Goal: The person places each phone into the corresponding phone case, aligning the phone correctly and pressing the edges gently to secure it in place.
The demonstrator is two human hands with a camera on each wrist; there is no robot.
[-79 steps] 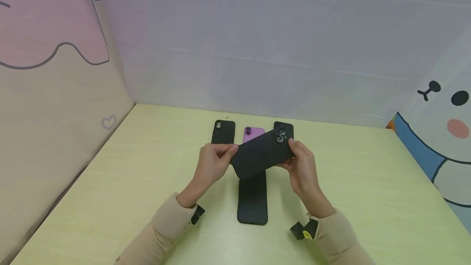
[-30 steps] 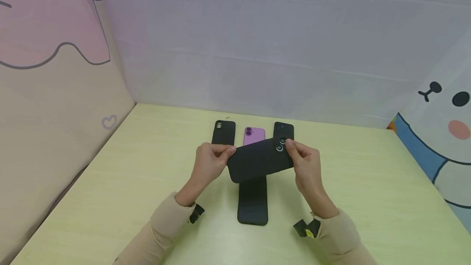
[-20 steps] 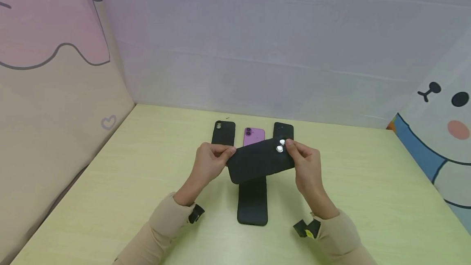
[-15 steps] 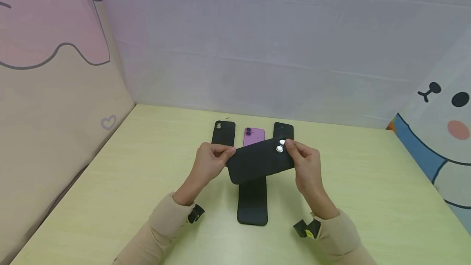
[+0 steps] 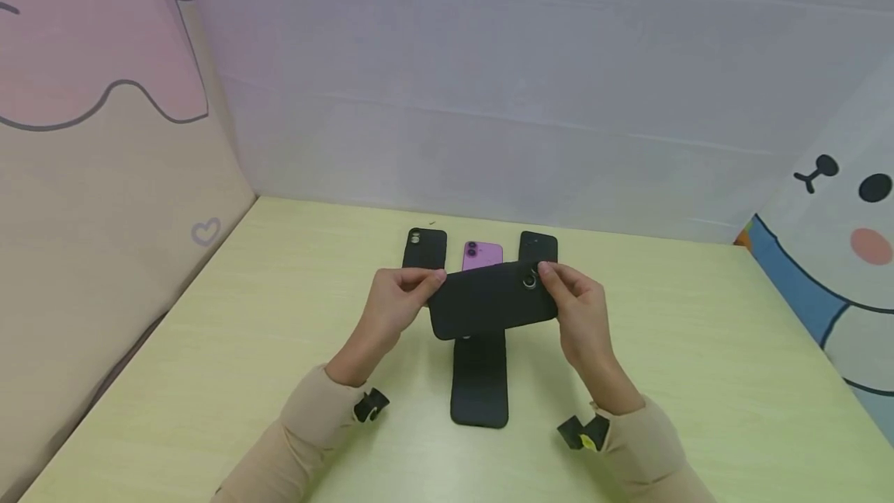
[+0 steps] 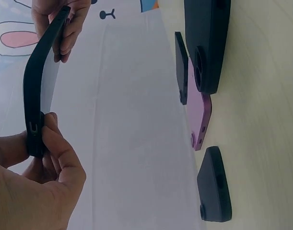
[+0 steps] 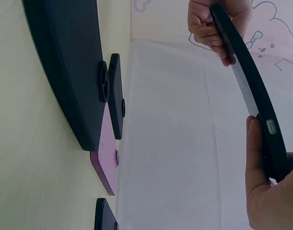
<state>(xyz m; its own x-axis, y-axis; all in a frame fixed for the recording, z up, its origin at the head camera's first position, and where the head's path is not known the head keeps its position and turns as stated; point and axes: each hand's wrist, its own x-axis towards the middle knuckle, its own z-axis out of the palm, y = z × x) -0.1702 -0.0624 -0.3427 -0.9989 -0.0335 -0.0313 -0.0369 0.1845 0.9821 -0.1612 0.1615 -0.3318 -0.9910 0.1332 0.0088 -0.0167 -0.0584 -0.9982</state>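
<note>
A black phone case (image 5: 482, 303) is stretched sideways above the table, its camera holes near the right end. My left hand (image 5: 396, 301) pinches its left end and my right hand (image 5: 581, 309) pinches the right end, thumbs on the outer back. Both wrist views show the case (image 6: 33, 81) visibly bowed between the hands, with a side cutout (image 7: 271, 126) near the right fingers. Below it, another black phone or cased phone (image 5: 479, 388) lies on the table, its far end partly hidden by the held case.
Behind the hands lie a black phone case or cased phone (image 5: 424, 249), a purple phone (image 5: 482, 254) and a black one (image 5: 539, 246), in a row. Fabric walls close the table (image 5: 670, 332) at the back and sides.
The held case has swung from a clear slant towards level, and the right hand has shifted slightly down and right. In the last half second the case has tipped and its camera rings look darker.
</note>
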